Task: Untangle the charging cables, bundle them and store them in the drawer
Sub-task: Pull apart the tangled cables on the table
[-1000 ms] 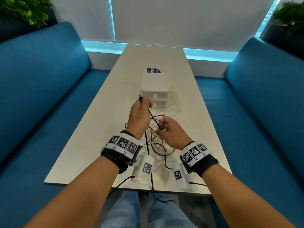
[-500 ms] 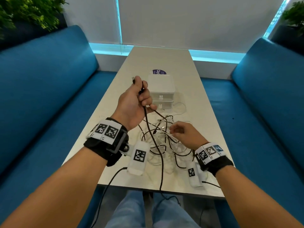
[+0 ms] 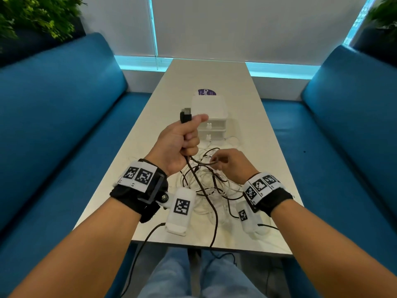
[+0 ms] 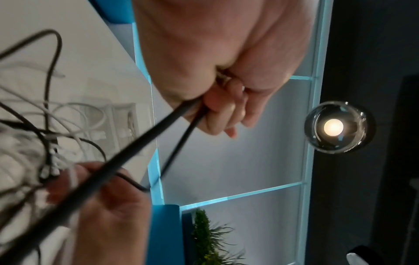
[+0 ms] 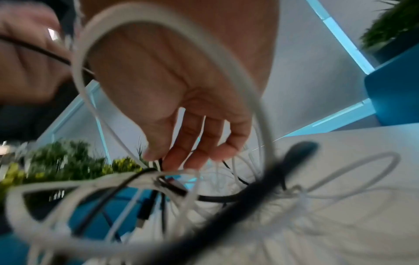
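A tangle of black and white charging cables (image 3: 206, 186) lies on the near part of the white table (image 3: 150, 147). My left hand (image 3: 180, 143) is raised above it in a fist round a black cable (image 3: 204, 194), whose USB plug (image 3: 185, 115) sticks up past the thumb. In the left wrist view the black cable (image 4: 158, 130) leaves the fist (image 4: 217, 100) doubled. My right hand (image 3: 231, 163) sits low on the tangle, fingertips (image 5: 181, 157) pinching strands (image 5: 156, 164) of it. A white two-drawer box (image 3: 210, 112) stands just beyond, both drawers closed.
Blue sofas (image 3: 53, 125) flank the table on both sides. A purple sticker (image 3: 206, 92) lies behind the drawer box. One black cable (image 3: 214, 229) hangs over the near table edge toward my lap. Plants (image 3: 38, 16) stand in the back corners.
My left hand has pulled the black cable up and toward me, so the plug now shows above the fist. The right hand stays low on the tangle.
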The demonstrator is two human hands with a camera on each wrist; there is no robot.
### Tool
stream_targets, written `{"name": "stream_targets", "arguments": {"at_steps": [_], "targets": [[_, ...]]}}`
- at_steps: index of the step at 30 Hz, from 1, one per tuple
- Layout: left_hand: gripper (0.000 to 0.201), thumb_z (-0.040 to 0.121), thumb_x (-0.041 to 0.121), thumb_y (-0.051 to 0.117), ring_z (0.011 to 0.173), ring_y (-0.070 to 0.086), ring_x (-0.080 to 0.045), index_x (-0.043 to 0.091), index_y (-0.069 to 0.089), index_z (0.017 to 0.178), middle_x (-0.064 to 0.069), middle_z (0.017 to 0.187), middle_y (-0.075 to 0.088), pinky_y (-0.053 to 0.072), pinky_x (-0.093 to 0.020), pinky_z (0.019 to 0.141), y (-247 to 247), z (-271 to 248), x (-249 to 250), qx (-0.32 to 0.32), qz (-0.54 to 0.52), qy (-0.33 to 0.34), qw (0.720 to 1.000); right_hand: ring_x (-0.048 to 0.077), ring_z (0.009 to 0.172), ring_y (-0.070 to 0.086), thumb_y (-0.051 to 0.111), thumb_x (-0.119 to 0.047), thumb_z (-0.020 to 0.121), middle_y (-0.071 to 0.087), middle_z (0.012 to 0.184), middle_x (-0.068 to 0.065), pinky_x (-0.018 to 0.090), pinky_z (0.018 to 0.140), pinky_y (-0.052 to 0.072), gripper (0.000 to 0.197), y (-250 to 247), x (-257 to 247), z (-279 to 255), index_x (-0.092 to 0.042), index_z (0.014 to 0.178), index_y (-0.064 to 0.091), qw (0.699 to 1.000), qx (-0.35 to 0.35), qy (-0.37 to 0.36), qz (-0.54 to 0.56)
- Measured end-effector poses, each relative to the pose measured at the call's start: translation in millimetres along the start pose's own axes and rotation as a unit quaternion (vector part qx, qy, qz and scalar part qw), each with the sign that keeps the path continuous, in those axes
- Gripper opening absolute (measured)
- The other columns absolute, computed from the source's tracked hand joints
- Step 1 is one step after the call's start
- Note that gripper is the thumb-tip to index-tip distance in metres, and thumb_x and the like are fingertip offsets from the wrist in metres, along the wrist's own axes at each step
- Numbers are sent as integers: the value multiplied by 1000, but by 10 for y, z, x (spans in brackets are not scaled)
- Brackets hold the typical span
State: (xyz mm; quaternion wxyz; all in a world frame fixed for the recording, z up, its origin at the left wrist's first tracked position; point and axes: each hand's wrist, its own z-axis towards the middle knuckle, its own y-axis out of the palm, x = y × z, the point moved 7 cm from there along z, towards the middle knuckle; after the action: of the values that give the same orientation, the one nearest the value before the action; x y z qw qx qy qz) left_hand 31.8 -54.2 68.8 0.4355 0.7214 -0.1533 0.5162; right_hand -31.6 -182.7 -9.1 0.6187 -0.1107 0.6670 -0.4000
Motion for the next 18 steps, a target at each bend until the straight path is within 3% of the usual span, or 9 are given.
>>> {"name": "stream_targets", "arguments": {"at_steps": [2, 4, 8, 11, 14, 16, 18], "targets": [[16, 97, 12, 52, 43, 31, -3, 9, 65, 107, 5, 64, 42, 22, -14, 35, -121, 67, -160, 46, 72, -14, 996, 7, 67, 60, 70, -2, 80, 66, 70, -6, 27, 72, 51, 13, -149, -98, 9, -15, 78, 70, 997, 48, -27, 47], [16, 97, 12, 53, 44, 35, -3, 11, 66, 106, 3, 72, 48, 25, -15, 37, -193, 124, -360, 77, 154, -28, 985, 7, 67, 62, 72, -4, 81, 67, 71, -6, 25, 71, 50, 8, -258, -220, 9, -12, 79, 72, 994, 69, -54, 70], [19, 95, 22, 58, 46, 31, -6, 7, 67, 100, 4, 65, 39, 25, -20, 42, -213, 190, -657, 78, 239, -35, 967, 16, 73, 67, 70, -2, 83, 70, 75, 1, 34, 76, 57, 9, -415, -381, -18, -10, 80, 71, 990, 73, -73, 97], [24, 90, 25, 66, 45, 35, -6, 1, 69, 94, 5, 58, 43, 29, -20, 45, -237, 199, -747, 71, 312, -21, 947, 13, 66, 64, 64, 9, 84, 67, 70, 2, 30, 72, 56, 23, -573, -420, -57, -13, 78, 68, 970, 109, -70, 204], [24, 86, 24, 72, 59, 46, -11, 1, 67, 78, -3, 66, 52, 39, -24, 60, -198, 201, -808, 50, 392, -11, 919, 11, 67, 66, 61, 14, 83, 68, 71, 2, 25, 72, 54, 29, -552, -537, -101, -14, 80, 69, 957, 108, -90, 255], [28, 85, 23, 72, 51, 40, -10, 9, 57, 66, 3, 57, 46, 33, -25, 56, -205, 206, -793, 67, 387, -9, 920, 12, 70, 66, 62, 9, 85, 69, 76, 3, 24, 73, 54, 22, -522, -560, -174, -12, 86, 68, 949, 130, -99, 268], [25, 84, 23, 73, 40, 37, -3, 15, 61, 64, 12, 47, 45, 30, -24, 51, -271, 214, -750, 117, 342, -5, 932, 13, 78, 66, 67, -8, 87, 69, 86, 4, 25, 75, 55, 14, -458, -431, -218, -16, 98, 64, 958, 133, -66, 246]]}}
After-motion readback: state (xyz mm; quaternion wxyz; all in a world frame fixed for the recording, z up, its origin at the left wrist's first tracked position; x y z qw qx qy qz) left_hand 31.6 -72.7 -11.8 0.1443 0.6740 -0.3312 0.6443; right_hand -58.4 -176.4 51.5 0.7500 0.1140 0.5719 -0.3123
